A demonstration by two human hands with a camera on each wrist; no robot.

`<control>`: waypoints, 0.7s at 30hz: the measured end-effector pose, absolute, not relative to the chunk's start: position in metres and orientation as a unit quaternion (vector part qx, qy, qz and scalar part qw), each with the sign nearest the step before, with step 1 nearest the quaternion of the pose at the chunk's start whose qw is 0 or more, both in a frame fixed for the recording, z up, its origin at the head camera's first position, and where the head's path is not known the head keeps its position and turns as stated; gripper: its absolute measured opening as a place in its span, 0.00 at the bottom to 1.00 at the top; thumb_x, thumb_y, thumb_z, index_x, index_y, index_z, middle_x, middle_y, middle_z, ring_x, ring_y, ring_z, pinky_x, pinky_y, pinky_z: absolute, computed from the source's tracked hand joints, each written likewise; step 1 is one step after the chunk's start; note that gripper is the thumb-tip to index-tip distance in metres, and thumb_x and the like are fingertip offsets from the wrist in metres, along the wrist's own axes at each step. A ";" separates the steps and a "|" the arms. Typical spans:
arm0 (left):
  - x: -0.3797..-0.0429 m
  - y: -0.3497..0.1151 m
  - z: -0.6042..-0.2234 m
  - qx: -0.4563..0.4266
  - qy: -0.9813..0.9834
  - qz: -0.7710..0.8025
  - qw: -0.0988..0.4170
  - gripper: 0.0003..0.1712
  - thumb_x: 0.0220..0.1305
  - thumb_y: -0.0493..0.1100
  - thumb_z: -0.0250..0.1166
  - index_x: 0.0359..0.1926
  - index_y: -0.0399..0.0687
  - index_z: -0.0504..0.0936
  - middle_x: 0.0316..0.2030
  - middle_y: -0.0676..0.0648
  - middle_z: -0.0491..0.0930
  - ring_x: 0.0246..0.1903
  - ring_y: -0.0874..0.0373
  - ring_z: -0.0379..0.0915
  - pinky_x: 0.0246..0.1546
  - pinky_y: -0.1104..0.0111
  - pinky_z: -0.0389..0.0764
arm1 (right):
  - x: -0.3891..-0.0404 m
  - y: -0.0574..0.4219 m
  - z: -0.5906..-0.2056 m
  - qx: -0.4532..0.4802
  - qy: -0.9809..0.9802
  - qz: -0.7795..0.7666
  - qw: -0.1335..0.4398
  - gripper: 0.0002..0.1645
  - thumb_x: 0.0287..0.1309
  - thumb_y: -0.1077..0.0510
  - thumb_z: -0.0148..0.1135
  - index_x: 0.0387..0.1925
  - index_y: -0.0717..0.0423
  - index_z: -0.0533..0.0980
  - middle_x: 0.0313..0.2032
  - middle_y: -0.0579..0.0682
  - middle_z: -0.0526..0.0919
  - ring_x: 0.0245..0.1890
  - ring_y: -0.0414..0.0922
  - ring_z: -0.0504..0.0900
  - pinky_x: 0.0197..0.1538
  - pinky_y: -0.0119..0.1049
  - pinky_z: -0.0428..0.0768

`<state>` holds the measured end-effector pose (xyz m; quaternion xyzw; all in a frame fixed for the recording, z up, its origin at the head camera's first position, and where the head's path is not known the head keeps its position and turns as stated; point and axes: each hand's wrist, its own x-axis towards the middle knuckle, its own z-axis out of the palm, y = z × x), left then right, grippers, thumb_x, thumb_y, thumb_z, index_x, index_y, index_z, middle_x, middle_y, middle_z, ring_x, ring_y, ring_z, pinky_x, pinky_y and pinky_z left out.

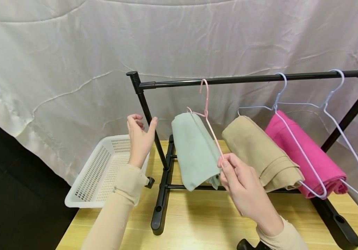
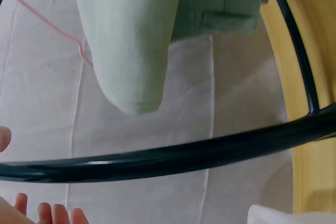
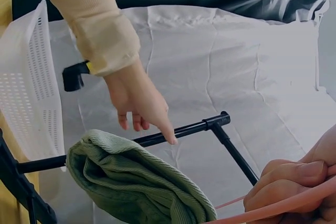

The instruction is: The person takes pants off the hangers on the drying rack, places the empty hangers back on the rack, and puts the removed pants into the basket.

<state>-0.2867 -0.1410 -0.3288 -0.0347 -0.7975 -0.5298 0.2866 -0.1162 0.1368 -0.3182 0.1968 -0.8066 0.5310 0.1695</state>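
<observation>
In the head view, my right hand (image 1: 244,191) pinches the lower right corner of a pink hanger (image 1: 211,128) between thumb and fingers. Folded pale green cloth (image 1: 194,149), with thick seams in the left wrist view, hangs over this hanger. The hanger's hook is at the rack's top bar (image 1: 175,83); whether it bears on the bar, I cannot tell. My left hand (image 1: 141,139) is raised beside the left post of the black rack, fingers loosely bent and thumb apart, holding nothing. The right wrist view shows the cloth's folded end (image 3: 131,182) near my right fingers.
Folded khaki cloth (image 1: 260,152) and folded magenta cloth (image 1: 304,156) hang on blue hangers (image 1: 342,128) to the right. A white perforated basket (image 1: 88,173) stands left of the rack on the wooden table (image 1: 197,222). A pale curtain (image 1: 72,62) is behind.
</observation>
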 end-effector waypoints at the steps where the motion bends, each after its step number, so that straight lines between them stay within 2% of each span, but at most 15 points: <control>1: -0.282 -0.140 -0.331 -0.029 -0.799 -0.530 0.283 0.37 0.64 0.68 0.63 0.56 0.49 0.59 0.44 0.47 0.60 0.43 0.53 0.61 0.44 0.63 0.67 | -0.116 0.137 -0.319 0.199 -0.806 0.532 0.169 0.12 0.79 0.56 0.43 0.40 0.55 0.72 0.16 0.42 0.64 0.14 0.35 0.63 0.16 0.32 0.66; 5: -0.263 -0.133 -0.342 -0.026 -0.800 -0.544 0.251 0.38 0.62 0.65 0.67 0.57 0.47 0.60 0.43 0.45 0.64 0.43 0.49 0.63 0.42 0.62 0.67 | -0.113 0.138 -0.320 0.199 -0.803 0.537 0.165 0.12 0.79 0.56 0.44 0.40 0.54 0.72 0.16 0.42 0.64 0.13 0.35 0.62 0.14 0.32 0.65; 10: -0.247 -0.118 -0.361 -0.039 -0.795 -0.578 0.178 0.38 0.63 0.61 0.68 0.59 0.45 0.60 0.45 0.41 0.69 0.45 0.48 0.69 0.44 0.63 0.72 | -0.109 0.140 -0.321 0.198 -0.803 0.538 0.163 0.12 0.79 0.56 0.43 0.39 0.54 0.72 0.16 0.42 0.64 0.12 0.34 0.62 0.14 0.32 0.65; 14: -0.241 -0.103 -0.378 -0.027 -0.772 -0.629 0.093 0.39 0.64 0.60 0.68 0.62 0.48 0.59 0.50 0.40 0.70 0.48 0.50 0.72 0.45 0.64 0.78 | -0.106 0.141 -0.322 0.205 -0.792 0.552 0.160 0.12 0.79 0.57 0.43 0.40 0.56 0.72 0.16 0.43 0.64 0.13 0.34 0.62 0.13 0.31 0.64; 17: -0.238 -0.093 -0.390 -0.006 -0.739 -0.673 0.012 0.43 0.62 0.63 0.69 0.66 0.51 0.57 0.54 0.40 0.69 0.52 0.49 0.74 0.48 0.62 0.81 | -0.103 0.143 -0.324 0.211 -0.785 0.561 0.157 0.12 0.79 0.59 0.43 0.41 0.58 0.72 0.16 0.44 0.63 0.13 0.34 0.62 0.12 0.31 0.64; 21: -0.237 -0.085 -0.405 0.014 -0.686 -0.722 -0.085 0.52 0.57 0.70 0.69 0.70 0.54 0.53 0.60 0.39 0.66 0.57 0.48 0.72 0.49 0.60 0.80 | -0.099 0.143 -0.324 0.212 -0.782 0.568 0.144 0.12 0.79 0.58 0.42 0.41 0.58 0.71 0.16 0.44 0.64 0.12 0.33 0.61 0.11 0.30 0.63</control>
